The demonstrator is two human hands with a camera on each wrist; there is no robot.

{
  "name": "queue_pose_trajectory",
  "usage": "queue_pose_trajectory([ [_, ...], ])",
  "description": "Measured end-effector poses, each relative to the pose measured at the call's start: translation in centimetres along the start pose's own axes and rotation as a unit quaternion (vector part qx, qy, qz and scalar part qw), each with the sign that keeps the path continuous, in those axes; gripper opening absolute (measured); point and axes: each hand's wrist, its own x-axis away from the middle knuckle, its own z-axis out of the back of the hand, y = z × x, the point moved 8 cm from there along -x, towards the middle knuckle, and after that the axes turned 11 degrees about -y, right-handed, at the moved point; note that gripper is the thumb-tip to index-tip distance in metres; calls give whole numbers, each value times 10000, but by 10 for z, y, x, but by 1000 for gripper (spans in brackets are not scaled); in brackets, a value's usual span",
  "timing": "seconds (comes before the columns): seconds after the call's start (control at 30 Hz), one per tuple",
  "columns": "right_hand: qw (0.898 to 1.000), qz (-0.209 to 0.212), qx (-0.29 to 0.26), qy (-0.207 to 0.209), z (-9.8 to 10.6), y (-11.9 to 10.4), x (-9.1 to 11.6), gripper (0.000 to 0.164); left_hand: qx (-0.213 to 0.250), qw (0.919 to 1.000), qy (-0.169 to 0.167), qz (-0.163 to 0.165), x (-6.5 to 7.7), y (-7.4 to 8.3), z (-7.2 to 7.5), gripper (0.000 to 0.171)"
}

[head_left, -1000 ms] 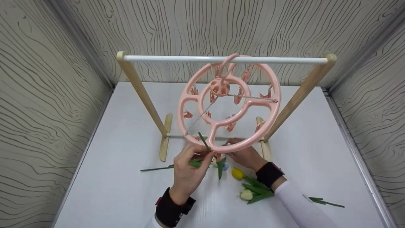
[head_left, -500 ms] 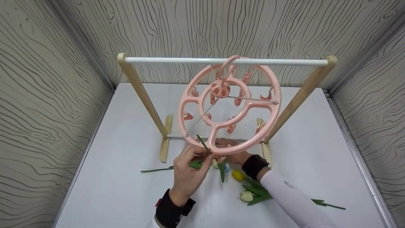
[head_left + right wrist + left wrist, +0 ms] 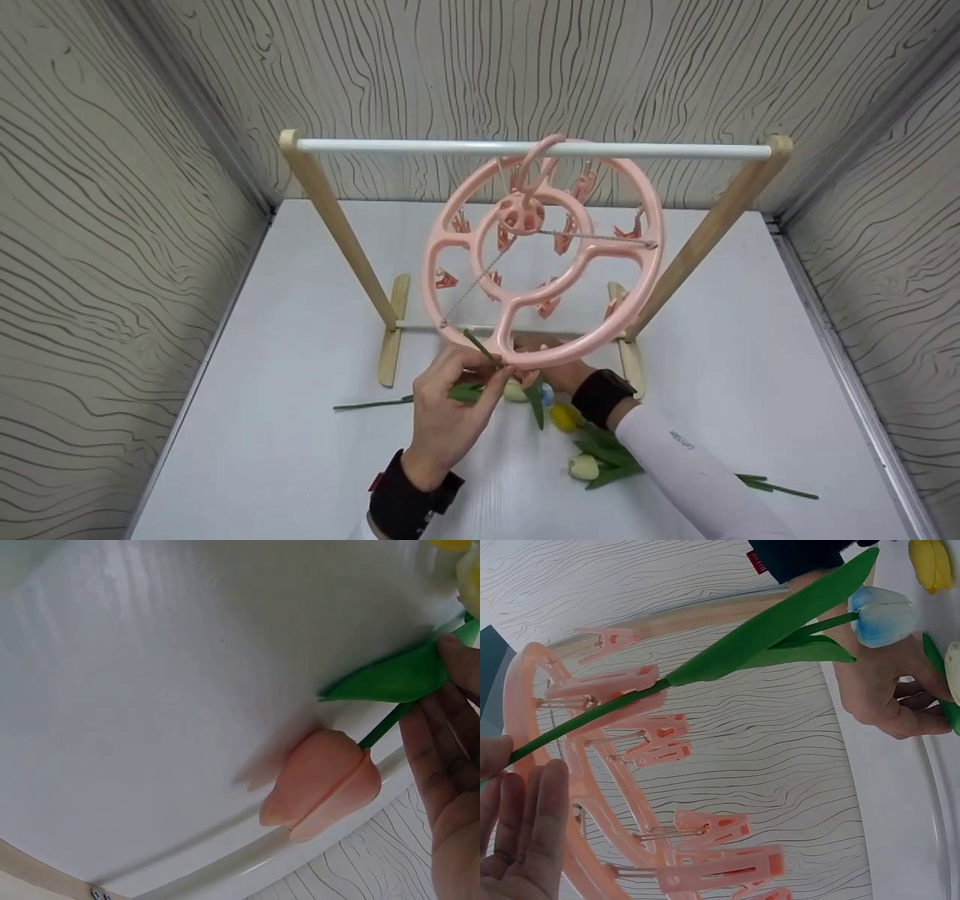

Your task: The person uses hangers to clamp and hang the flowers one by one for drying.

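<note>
A person's left hand [image 3: 448,409] has its grip clamped on the stem of a blue-and-white tulip [image 3: 885,617], which runs along a clip [image 3: 622,680] of a railed-up pink hanger [image 3: 523,214]; the right hand's [image 3: 454,765] grip pinches a pink tulip [image 3: 322,784] by its leaf over the bench [image 3: 285,450].

Stand [image 3: 341,232] on bench [image 3: 285,457], back wall [image 3: 465,60] behind it. Clip hanger [image 3: 430,270] hooked over crossbar [image 3: 420,146] near mid-span, hanging below. I have the left hand [image 3: 448,420] at the hanger's near edge, a tulip stem [image 3: 592,715] between its fingers. Right hand [image 3: 559,371] to its right, partly behind that edge, fingers on a second tulip [image 3: 326,784]. Before these I log two tulips [image 3: 583,466], partly behind the right sleeve [image 3: 686,457].
</note>
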Motion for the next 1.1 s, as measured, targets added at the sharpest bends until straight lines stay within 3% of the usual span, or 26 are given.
queue_pose_trajectory([
  [0.13, 9981, 497, 345, 66, 2, -7, 0, 13, 12, 10000, -1, 12, 0, 0, -1, 16],
  [0.3, 9965, 534, 651, 2, 2, -5, 2, 16, 2, 10000, -1, -11, 0, 1, -1, 17],
  [0.43, 9939, 151, 1093, -33, 6, -2, 7, 23, -36, 10000, 26, -49, 1, 2, 0, 21],
  [0.63, 9895, -1055, 982, -62, 17, 10, 14, 23, -9, 9999, 38, -105, 1, 3, -1, 28],
  [0.73, 9892, -1252, 735, 191, 28, 14, 20, 25, -20, 9999, 37, -118, 1, 3, -1, 26],
  [0.9, 9912, -823, 783, 682, 44, 7, 42, 17, -49, 10000, 24, -76, 2, 3, -1, 18],
  [1.03, 9762, -202, 1824, 1156, 55, -7, 62, 3, -2, 10000, -4, -72, 2, 3, -3, 21],
  [1.1, 9691, -44, 2084, 1316, 59, -11, 72, 16, 23, 10000, -17, -51, 3, 2, -4, 22],
])
